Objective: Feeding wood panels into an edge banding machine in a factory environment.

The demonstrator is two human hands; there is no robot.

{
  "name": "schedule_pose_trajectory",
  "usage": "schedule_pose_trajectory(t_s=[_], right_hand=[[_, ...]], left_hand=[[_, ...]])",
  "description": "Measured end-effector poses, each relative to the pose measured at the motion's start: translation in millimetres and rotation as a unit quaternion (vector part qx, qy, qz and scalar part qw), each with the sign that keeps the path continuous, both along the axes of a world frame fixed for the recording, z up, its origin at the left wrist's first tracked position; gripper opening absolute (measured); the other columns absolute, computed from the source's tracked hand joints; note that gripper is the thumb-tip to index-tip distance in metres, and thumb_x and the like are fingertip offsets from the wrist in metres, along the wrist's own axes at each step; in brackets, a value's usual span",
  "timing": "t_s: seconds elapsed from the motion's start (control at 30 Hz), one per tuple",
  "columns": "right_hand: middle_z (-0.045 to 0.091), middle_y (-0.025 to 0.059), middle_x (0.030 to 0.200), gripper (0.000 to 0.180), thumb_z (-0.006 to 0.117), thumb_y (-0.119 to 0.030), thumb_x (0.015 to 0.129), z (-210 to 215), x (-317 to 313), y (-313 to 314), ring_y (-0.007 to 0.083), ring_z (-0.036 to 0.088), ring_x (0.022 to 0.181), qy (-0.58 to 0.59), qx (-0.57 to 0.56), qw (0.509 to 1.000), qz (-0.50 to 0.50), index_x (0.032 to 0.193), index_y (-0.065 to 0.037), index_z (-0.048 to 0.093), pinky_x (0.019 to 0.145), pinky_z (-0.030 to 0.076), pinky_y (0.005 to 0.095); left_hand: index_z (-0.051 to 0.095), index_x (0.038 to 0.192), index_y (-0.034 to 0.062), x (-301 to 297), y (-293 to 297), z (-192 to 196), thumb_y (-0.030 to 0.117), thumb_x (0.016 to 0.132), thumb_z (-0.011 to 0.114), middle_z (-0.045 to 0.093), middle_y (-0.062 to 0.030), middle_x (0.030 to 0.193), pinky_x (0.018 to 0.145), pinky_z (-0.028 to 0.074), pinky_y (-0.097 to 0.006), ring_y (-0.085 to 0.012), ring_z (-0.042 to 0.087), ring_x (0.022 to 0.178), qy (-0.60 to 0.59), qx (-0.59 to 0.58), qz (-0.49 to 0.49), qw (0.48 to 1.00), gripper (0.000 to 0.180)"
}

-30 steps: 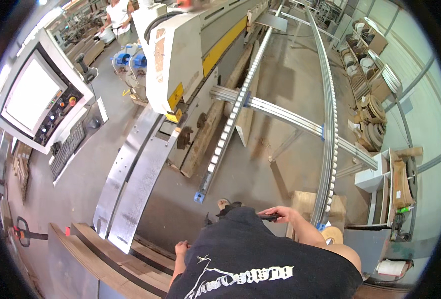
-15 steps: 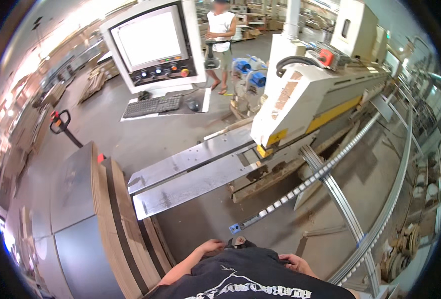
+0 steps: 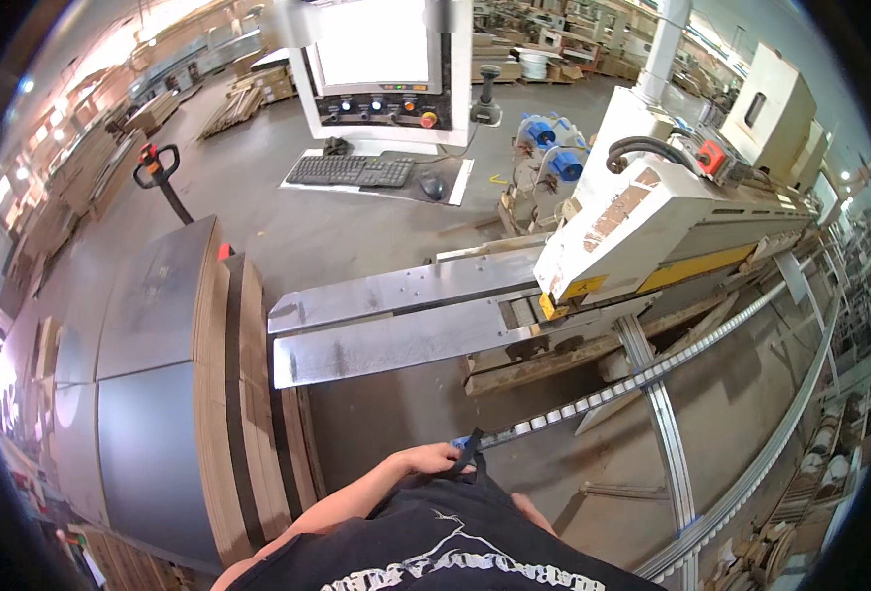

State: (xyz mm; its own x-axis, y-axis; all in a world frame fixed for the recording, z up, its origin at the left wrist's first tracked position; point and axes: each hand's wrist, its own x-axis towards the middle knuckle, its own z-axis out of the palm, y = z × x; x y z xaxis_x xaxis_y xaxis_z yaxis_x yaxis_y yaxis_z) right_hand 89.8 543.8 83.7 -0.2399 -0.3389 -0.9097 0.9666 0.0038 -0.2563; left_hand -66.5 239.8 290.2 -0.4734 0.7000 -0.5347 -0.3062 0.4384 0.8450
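My left hand [image 3: 430, 459] is closed on a black strap [image 3: 471, 451] in front of my waist, beside the hem of my black shirt [image 3: 425, 537]. Only a sliver of my right hand [image 3: 534, 514] shows at the right side of the shirt; its fingers are hidden. Just beyond the strap is the near end of a roller rail [image 3: 553, 412] with white rollers. Farther off, two flat metal beams [image 3: 396, 347] run into a large white and yellow machine [image 3: 642, 212].
On my left stands a stack of dark-faced boards [image 3: 150, 433], with a pallet jack handle [image 3: 164, 177] behind it. Ahead is a control console [image 3: 460, 98] with a keyboard [image 3: 366, 169] and mouse [image 3: 433, 184]. A metal rail frame [image 3: 664, 424] crosses on the right.
My view has turned left, so the machine and console sit farther right. My left hand has taken hold of the strap; my right hand is more hidden. The person behind the console is out of sight.
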Motion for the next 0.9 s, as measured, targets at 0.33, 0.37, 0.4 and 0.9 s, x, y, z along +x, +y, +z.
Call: schedule_pose_trajectory(t_s=[0.33, 0.37, 0.4, 0.9], right_hand=[[0.066, 0.0038, 0.080, 0.033, 0.057, -0.018, 0.093, 33, -45, 0, 0.0154, 0.060, 0.065, 0.205, 0.222, 0.936, 0.181, 0.116, 0.004, 0.066, 0.057, 0.049, 0.0296], [0.066, 0.0038, 0.080, 0.033, 0.057, -0.018, 0.093, 43, -50, -2, 0.0154, 0.060, 0.065, 0.206, 0.219, 0.935, 0.187, 0.116, 0.004, 0.066, 0.057, 0.049, 0.0296], [0.068, 0.0049, 0.085, 0.035, 0.057, -0.019, 0.093, 78, -61, -13, 0.0166, 0.062, 0.072, 0.229, 0.209, 0.924, 0.225, 0.116, 0.005, 0.066, 0.063, 0.051, 0.0317], [0.069, 0.0116, 0.097, 0.014, 0.059, -0.017, 0.094, 180, -204, -66, 0.0332, 0.063, 0.096, 0.655, 0.503, 0.541, 0.160, 0.099, -0.007, 0.066, 0.090, 0.046, 0.0506]], left_hand=[[0.070, 0.112, 0.0062, 33, -95, 16, 0.043, 0.097, 0.064, 0.073, -0.0121, 0.100, 0.086, 0.052, -0.036, -0.0239, 0.067, 0.096, 0.063, -0.197, 0.180, 0.962, 0.040], [0.070, 0.112, 0.0059, 37, -110, 7, 0.040, 0.097, 0.065, 0.073, -0.0106, 0.100, 0.085, 0.052, -0.035, -0.0218, 0.067, 0.095, 0.071, -0.190, 0.214, 0.955, 0.038], [0.071, 0.112, 0.0056, 45, -132, 1, 0.038, 0.097, 0.065, 0.073, -0.0091, 0.099, 0.084, 0.052, -0.034, -0.0197, 0.067, 0.094, 0.080, -0.187, 0.254, 0.946, 0.036], [0.066, 0.097, 0.0012, -46, -505, 132, 0.022, 0.100, 0.062, 0.069, -0.0060, 0.083, 0.072, 0.048, -0.028, -0.0122, 0.059, 0.072, 0.439, -0.282, 0.601, 0.605, 0.021]])
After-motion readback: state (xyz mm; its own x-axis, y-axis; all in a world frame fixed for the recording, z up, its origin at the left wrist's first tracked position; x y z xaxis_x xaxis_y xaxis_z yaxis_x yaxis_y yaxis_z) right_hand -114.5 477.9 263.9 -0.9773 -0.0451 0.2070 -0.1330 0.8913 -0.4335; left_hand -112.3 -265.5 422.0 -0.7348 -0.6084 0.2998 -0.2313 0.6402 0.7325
